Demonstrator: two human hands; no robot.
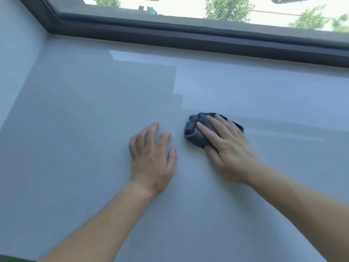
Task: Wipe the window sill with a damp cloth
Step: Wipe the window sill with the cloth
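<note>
Window sill of glossy pale grey (245, 87), with a crumpled dark grey cloth (196, 131) pressed onto it by the right hand (230, 148).

The cloth is bunched into a lump near the middle of the sill, well apart from the dark window frame (188, 35) along the far edge. It is covered by the right hand's fingers (207, 131), which are laid flat and spread over it rather than curled around it. Just beside it, apart from it, the left hand (151, 156) is rested palm-down on the bare sill, its fingers open and holding nothing. A pale wall (17, 44) is met by the sill at the left. Green trees (228, 8) are seen through the glass.
</note>
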